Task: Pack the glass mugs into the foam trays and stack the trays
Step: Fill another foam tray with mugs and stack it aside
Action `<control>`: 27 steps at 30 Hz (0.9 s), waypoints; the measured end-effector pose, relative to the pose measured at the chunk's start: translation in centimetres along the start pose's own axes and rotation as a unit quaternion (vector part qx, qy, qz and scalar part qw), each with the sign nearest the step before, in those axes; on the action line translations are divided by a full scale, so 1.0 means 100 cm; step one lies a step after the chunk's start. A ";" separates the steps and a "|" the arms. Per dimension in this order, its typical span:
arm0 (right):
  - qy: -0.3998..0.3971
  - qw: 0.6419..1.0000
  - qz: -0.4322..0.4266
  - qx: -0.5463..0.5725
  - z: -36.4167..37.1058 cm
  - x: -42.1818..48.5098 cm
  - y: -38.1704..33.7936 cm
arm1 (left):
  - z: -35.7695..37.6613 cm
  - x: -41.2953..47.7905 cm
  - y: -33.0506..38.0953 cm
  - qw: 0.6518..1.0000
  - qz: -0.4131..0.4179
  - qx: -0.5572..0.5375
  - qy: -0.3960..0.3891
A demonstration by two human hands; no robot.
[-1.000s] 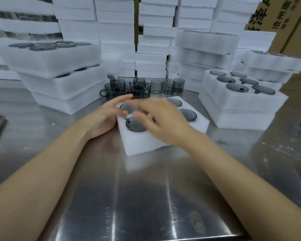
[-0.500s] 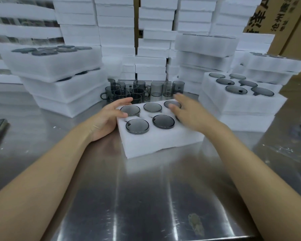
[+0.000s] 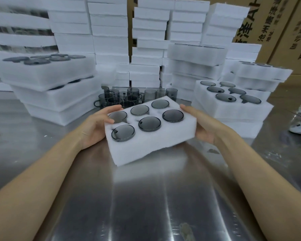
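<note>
Tray (image 3: 146, 146) held over the steel table (image 3: 146, 197), tilted, six mugs (image 3: 149, 124) seated in its holes. Left hand (image 3: 94, 127) grips the left end, thumb on top. Right hand (image 3: 203, 126) clasps the right end - palm against the foam. Loose mugs (image 3: 122, 98) stand just behind - filled stacks (image 3: 233, 108) on either side.

"沧州" and "泽" on cardboard box (image 3: 283, 32)

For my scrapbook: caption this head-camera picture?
Left hand and right hand grip a white foam tray of six smoky grey glass mugs.
</note>
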State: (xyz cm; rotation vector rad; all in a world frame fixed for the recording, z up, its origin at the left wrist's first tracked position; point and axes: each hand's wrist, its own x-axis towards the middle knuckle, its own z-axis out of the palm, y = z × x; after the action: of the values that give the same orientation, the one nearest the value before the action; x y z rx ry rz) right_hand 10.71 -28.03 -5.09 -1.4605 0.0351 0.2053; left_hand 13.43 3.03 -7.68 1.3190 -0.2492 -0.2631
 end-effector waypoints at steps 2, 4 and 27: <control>-0.030 0.999 0.000 0.025 0.008 -0.006 -0.002 | -0.003 0.001 -0.001 1.000 -0.001 -0.006 0.006; -0.048 0.999 0.010 -0.009 0.019 -0.011 -0.005 | -0.001 0.002 -0.001 1.000 -0.001 -0.005 0.014; 0.455 0.831 -0.296 0.123 -0.055 -0.035 -0.057 | -0.005 0.017 -0.008 0.991 0.029 -0.115 0.069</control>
State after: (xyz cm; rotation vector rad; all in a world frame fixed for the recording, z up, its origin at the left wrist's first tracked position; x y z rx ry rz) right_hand 8.77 -34.45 0.37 -1.1268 0.3630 -0.9872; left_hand 15.11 2.75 -8.51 1.0945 -0.1351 -0.1458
